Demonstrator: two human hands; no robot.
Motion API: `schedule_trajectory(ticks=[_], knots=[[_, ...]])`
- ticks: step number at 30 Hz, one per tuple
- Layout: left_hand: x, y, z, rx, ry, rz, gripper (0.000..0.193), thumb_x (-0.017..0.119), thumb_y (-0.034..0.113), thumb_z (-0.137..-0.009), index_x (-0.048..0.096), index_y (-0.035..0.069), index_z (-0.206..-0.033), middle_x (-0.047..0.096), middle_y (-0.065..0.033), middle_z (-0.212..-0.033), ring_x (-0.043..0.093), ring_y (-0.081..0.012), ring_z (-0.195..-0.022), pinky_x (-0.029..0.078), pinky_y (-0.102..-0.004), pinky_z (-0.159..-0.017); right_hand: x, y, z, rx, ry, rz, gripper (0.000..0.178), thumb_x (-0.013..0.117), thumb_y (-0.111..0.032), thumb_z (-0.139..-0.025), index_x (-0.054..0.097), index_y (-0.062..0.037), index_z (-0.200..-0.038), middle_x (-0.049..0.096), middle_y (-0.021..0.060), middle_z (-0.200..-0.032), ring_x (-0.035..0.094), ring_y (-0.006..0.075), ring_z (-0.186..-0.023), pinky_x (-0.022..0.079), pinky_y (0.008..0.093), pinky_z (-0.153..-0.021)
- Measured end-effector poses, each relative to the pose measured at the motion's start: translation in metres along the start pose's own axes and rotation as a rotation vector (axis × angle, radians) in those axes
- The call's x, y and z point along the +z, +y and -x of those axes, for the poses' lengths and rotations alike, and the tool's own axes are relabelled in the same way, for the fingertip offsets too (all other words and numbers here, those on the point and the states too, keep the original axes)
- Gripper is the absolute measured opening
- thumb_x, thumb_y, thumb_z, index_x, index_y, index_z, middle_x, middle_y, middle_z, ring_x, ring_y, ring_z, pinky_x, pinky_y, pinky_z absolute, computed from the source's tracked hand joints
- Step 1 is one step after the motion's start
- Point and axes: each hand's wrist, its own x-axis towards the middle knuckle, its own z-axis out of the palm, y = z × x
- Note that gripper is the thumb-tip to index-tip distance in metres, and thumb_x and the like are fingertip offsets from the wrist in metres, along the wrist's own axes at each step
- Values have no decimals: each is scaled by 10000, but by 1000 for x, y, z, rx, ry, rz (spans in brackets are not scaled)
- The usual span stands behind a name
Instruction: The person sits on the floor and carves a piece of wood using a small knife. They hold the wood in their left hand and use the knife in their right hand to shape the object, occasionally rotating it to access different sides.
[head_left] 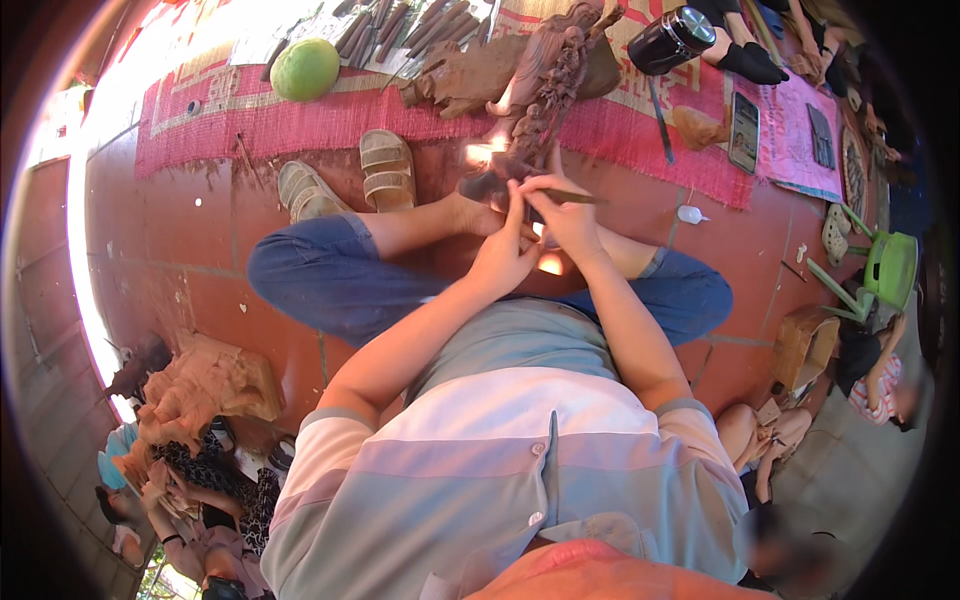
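Observation:
I sit cross-legged on a red tiled floor. A tall carved wooden figure [545, 90] lies in front of me, its base near my feet. My right hand [568, 212] grips a thin carving chisel [575, 197] whose tip points right. My left hand [508, 245] is pressed against the right hand and the chisel's near end, fingers curled around it. Both hands work at the lower end of the carving.
A red woven mat [300, 120] holds a green round fruit [305, 69], a row of chisels [400, 25], a black canister [672, 38] and a phone [744, 132]. A pair of sandals [350, 175] lies by my left knee. Other people sit at lower left and right beside another carving [205, 385].

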Motion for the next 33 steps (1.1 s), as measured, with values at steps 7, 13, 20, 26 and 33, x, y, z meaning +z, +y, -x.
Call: schedule_trajectory(ticks=[7, 13, 20, 26, 33], knots=[[7, -12, 12, 92, 96, 35, 985, 604, 93, -797, -139, 43, -1441, 659, -176, -838, 648, -278, -678, 512, -338, -640, 12, 3, 2, -93, 29, 123, 56, 633, -50, -828, 665, -21, -863, 657, 96, -901, 593, 262, -1062, 442, 336, -902], [1, -8, -10, 64, 13, 7, 962, 612, 119, -818, -109, 63, -1452, 675, -137, -948, 649, -212, -697, 520, -314, -651, -4, -2, -14, -58, -8, 113, 77, 626, -64, -831, 662, -36, -892, 663, 73, -888, 586, 260, -1076, 415, 352, -974], [-2, -5, -8, -17, 35, 0, 910, 587, 110, -855, -97, 36, -1451, 672, -115, -1030, 654, -193, -834, 500, -275, -749, 8, 5, -22, -58, -52, 26, 56, 616, -54, -836, 644, -9, -856, 650, 51, -848, 609, 151, -888, 472, 277, -816], [-9, 1, -12, -31, -32, 29, 910, 572, 107, -859, -113, 73, -1457, 662, -111, -1086, 644, -202, -909, 481, -272, -794, 5, -17, -28, -26, -53, 86, 67, 611, -64, -820, 662, -40, -857, 648, 43, -826, 604, 141, -818, 473, 272, -744], [-23, -39, 27, -46, 71, 165, 677, 555, 24, -867, 243, 112, -1461, 622, -97, -1133, 599, -123, -979, 474, -232, -809, 32, -15, -20, -107, -51, 446, 75, 636, -184, -787, 709, -190, -778, 657, 74, -967, 582, 263, -1042, 296, 473, -1036]])
